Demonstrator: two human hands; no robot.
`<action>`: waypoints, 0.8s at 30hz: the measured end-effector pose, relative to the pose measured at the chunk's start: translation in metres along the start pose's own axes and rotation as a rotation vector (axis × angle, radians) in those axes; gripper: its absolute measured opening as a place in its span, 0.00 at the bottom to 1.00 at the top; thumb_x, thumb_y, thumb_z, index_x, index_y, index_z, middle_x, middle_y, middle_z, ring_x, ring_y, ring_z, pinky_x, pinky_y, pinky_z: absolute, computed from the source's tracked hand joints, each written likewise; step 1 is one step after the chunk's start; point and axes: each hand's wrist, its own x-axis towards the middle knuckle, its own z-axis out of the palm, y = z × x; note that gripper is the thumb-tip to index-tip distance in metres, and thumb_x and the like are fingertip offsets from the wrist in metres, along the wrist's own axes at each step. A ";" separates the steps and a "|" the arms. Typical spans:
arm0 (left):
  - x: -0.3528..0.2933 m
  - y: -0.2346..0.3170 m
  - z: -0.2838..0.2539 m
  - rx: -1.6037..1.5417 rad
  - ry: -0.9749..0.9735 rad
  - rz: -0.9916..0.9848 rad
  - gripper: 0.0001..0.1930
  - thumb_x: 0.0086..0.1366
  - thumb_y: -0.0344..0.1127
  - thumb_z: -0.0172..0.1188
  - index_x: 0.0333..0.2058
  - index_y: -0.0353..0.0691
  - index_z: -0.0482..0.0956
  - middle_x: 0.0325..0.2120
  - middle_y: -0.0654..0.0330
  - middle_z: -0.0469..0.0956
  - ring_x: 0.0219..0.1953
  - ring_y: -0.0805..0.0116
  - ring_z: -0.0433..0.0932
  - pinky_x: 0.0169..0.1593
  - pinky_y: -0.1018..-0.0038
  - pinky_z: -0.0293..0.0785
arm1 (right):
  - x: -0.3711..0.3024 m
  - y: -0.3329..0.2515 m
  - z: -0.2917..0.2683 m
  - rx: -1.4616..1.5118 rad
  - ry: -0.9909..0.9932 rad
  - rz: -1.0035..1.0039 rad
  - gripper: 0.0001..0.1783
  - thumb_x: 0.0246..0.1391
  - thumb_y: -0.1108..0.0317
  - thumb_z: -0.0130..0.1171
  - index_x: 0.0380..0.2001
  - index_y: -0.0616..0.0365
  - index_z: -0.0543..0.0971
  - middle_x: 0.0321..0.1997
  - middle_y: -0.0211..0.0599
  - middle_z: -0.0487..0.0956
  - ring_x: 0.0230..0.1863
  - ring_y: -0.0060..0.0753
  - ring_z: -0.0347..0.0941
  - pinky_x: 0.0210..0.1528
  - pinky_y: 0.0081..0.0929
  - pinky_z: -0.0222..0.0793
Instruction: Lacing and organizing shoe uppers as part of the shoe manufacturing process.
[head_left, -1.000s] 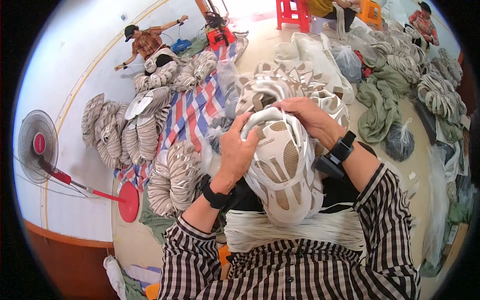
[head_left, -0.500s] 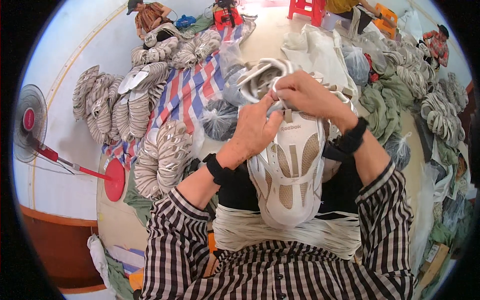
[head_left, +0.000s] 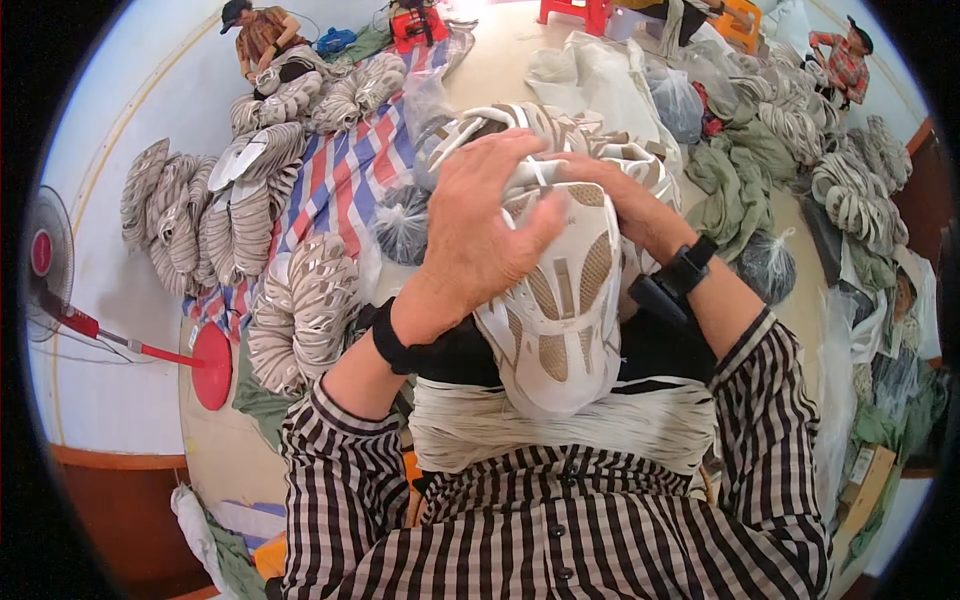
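A cream shoe upper point(head_left: 560, 365) with tan mesh panels lies over my lap, its toe toward me. My left hand point(head_left: 475, 225) is curved over its upper left side, fingers reaching past the far edge and the thumb blurred across the front. At the upper's far right side is my right hand point(head_left: 615, 200), gripping it with fingertips partly hidden behind the tongue. Between the hands a short stretch of white lace point(head_left: 543, 172) shows at the top of the tongue. More cream uppers point(head_left: 640, 160) are bunched just beyond my hands.
A thick bundle of off-white laces point(head_left: 560, 430) lies across my lap. Stacked uppers point(head_left: 305, 310) stand on the left near a red-based fan point(head_left: 211, 365). Green cloth point(head_left: 735, 190) and a dark-filled clear bag point(head_left: 767, 265) lie right. People sit at the far left and far right.
The hands have come out of their close pinch at the tongue. My left hand now spreads over the upper's left side, and my right has shifted behind the tongue. The view has tilted slightly.
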 end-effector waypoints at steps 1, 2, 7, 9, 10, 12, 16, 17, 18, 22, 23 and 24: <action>0.000 0.011 0.000 -0.073 -0.086 -0.055 0.22 0.50 0.40 0.61 0.43 0.36 0.73 0.41 0.48 0.76 0.46 0.49 0.73 0.52 0.62 0.65 | 0.000 0.002 0.005 -0.001 0.004 -0.020 0.21 0.61 0.59 0.48 0.53 0.58 0.71 0.51 0.36 0.75 0.49 0.25 0.73 0.49 0.23 0.71; 0.000 0.020 0.007 -0.058 -0.091 -0.024 0.24 0.48 0.41 0.62 0.45 0.37 0.73 0.42 0.49 0.75 0.47 0.51 0.73 0.53 0.61 0.63 | 0.003 0.006 0.002 -0.044 0.012 -0.043 0.21 0.60 0.61 0.48 0.54 0.57 0.70 0.51 0.34 0.75 0.49 0.25 0.73 0.50 0.23 0.70; -0.017 0.012 0.036 0.313 -0.119 0.135 0.27 0.50 0.44 0.63 0.48 0.40 0.73 0.45 0.53 0.75 0.49 0.56 0.72 0.57 0.61 0.59 | 0.001 0.007 -0.002 0.028 0.012 -0.042 0.22 0.56 0.67 0.48 0.55 0.60 0.70 0.51 0.34 0.74 0.49 0.24 0.71 0.52 0.24 0.68; -0.018 0.007 0.034 0.301 -0.129 0.164 0.26 0.52 0.43 0.61 0.49 0.40 0.72 0.45 0.53 0.75 0.48 0.56 0.72 0.56 0.60 0.59 | -0.001 0.011 -0.006 0.054 -0.023 -0.085 0.24 0.51 0.72 0.46 0.54 0.60 0.70 0.52 0.35 0.73 0.49 0.24 0.70 0.52 0.22 0.67; -0.019 0.005 0.032 0.303 -0.132 0.165 0.26 0.52 0.43 0.61 0.49 0.40 0.72 0.45 0.53 0.75 0.48 0.56 0.72 0.56 0.60 0.59 | -0.001 0.014 -0.007 0.057 -0.023 -0.088 0.24 0.51 0.72 0.46 0.54 0.60 0.70 0.52 0.35 0.73 0.49 0.24 0.70 0.52 0.22 0.67; -0.018 0.001 0.032 0.287 -0.161 0.179 0.23 0.53 0.43 0.60 0.47 0.40 0.73 0.44 0.55 0.74 0.47 0.58 0.71 0.55 0.58 0.58 | -0.005 0.015 -0.007 0.163 -0.093 -0.107 0.28 0.47 0.75 0.43 0.55 0.61 0.69 0.52 0.35 0.73 0.49 0.25 0.70 0.52 0.21 0.66; -0.017 -0.003 0.039 0.350 -0.196 0.180 0.22 0.54 0.41 0.59 0.47 0.40 0.73 0.42 0.55 0.74 0.48 0.57 0.71 0.54 0.55 0.58 | -0.006 0.020 0.009 0.025 0.032 -0.148 0.25 0.58 0.67 0.47 0.58 0.64 0.65 0.52 0.35 0.73 0.49 0.24 0.70 0.53 0.20 0.65; -0.018 -0.003 0.040 0.408 -0.214 0.169 0.22 0.54 0.39 0.58 0.48 0.40 0.72 0.42 0.55 0.74 0.48 0.56 0.70 0.55 0.56 0.58 | -0.005 0.018 0.017 -0.074 0.124 -0.149 0.23 0.58 0.67 0.47 0.55 0.64 0.68 0.51 0.35 0.74 0.48 0.23 0.70 0.51 0.20 0.66; -0.018 -0.003 0.041 0.466 -0.231 0.158 0.21 0.55 0.36 0.56 0.49 0.40 0.71 0.41 0.54 0.74 0.48 0.55 0.70 0.55 0.56 0.58 | -0.006 0.016 0.024 -0.174 0.216 -0.148 0.21 0.58 0.67 0.47 0.53 0.64 0.70 0.50 0.35 0.74 0.48 0.23 0.70 0.50 0.20 0.66; -0.017 0.002 0.051 0.535 -0.223 0.165 0.22 0.54 0.34 0.55 0.50 0.42 0.70 0.42 0.54 0.73 0.49 0.56 0.70 0.56 0.52 0.57 | 0.002 0.032 0.017 -0.204 0.373 -0.189 0.17 0.59 0.67 0.46 0.47 0.63 0.75 0.46 0.35 0.76 0.46 0.22 0.70 0.47 0.20 0.66; -0.016 0.003 0.050 0.507 -0.222 0.149 0.23 0.54 0.33 0.55 0.51 0.42 0.69 0.42 0.54 0.73 0.49 0.56 0.70 0.56 0.51 0.56 | 0.004 0.033 0.017 -0.243 0.414 -0.264 0.16 0.59 0.67 0.45 0.45 0.62 0.76 0.44 0.36 0.77 0.44 0.22 0.70 0.45 0.20 0.66; -0.015 0.003 0.050 0.480 -0.222 0.132 0.24 0.55 0.32 0.54 0.52 0.43 0.68 0.43 0.55 0.73 0.50 0.57 0.70 0.57 0.49 0.55 | 0.006 0.034 0.016 -0.282 0.454 -0.339 0.15 0.58 0.67 0.45 0.43 0.62 0.77 0.42 0.36 0.77 0.42 0.22 0.71 0.44 0.20 0.66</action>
